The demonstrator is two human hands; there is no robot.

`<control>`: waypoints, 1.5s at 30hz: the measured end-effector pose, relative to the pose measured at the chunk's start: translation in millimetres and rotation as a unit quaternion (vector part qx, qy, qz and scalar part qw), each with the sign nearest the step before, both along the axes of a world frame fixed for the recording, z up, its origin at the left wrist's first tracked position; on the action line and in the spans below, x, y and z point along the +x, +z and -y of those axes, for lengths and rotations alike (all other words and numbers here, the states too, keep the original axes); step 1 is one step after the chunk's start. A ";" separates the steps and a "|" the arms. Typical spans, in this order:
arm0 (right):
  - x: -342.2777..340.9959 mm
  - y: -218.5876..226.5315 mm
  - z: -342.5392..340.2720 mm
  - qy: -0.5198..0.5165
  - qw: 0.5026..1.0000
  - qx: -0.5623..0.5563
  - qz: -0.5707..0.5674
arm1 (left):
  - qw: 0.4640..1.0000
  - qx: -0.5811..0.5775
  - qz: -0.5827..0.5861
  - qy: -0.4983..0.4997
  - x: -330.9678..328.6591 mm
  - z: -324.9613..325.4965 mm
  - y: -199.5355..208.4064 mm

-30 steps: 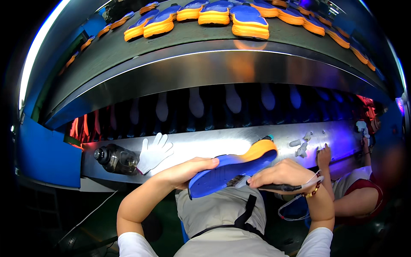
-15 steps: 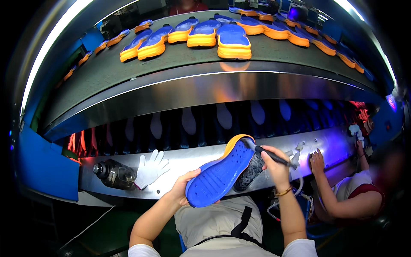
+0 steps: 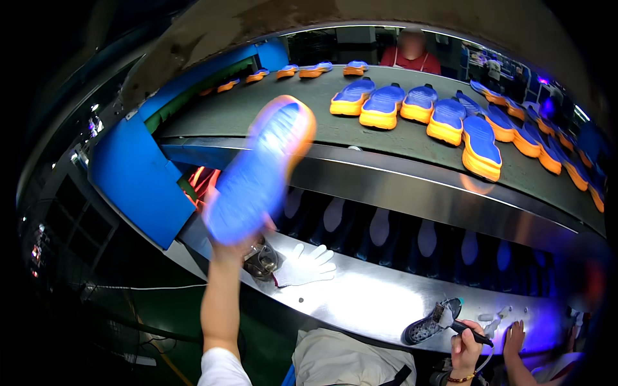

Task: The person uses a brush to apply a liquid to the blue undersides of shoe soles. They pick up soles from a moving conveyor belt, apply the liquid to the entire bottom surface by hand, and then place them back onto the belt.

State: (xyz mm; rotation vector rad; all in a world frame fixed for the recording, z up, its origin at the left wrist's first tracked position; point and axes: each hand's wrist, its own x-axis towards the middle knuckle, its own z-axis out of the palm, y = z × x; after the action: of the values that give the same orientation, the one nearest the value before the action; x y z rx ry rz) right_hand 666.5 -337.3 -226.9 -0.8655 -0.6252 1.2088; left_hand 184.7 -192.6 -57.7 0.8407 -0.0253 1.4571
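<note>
Half a second ago the sole (image 3: 254, 174) is low in front of the worker, with the brush (image 3: 473, 332) at its far end. Now the left hand (image 3: 237, 247) has it well up on the left, across the near edge of the belt (image 3: 412, 151) from where I stand. I can't tell whether it touches that edge. The hand grips the sole's near end, but most fingers are hidden behind it and smeared by motion, so their exact placement is unclear.

The right hand (image 3: 466, 350) is away from the sole now, low on the near right, fingers pinched round the brush's black handle. The brush head is by the dark dish (image 3: 421, 329), which the sole partly covers earlier; whether they touch is hard to make out.

The worker's view has swung left, so the other soles (image 3: 383, 106) on the belt appear farther right. The white glove (image 3: 304, 265) lies on the metal shelf (image 3: 367, 302) as before, but the bottle (image 3: 261, 260) beside it is now partly hidden by the left hand. At right, a co-worker's hand (image 3: 514, 338) rests on the shelf, the body mostly cut off in shadow.
</note>
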 end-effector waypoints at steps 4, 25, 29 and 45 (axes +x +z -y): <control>-15.7 -10.1 -13.5 0.013 0.999 -0.015 -0.049 | 0.864 -0.129 0.384 0.298 -103.1 -86.3 47.2; -12.0 9.6 -3.9 -0.011 0.998 -0.059 -0.018 | 0.566 0.177 -0.533 0.604 100.8 -176.9 63.3; -6.4 2.5 -17.5 0.022 0.999 -0.036 -0.009 | 0.771 0.053 -0.174 0.610 39.8 -109.4 15.5; -18.5 31.8 -32.2 0.094 0.992 0.015 0.087 | 0.933 -0.238 -0.070 -0.262 173.7 49.1 -215.0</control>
State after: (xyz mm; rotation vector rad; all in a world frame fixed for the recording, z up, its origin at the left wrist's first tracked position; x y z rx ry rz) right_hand 648.0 -305.1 -195.1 -0.9091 -0.8796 1.2982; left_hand 358.4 -241.8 -272.7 0.4821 0.1913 0.8414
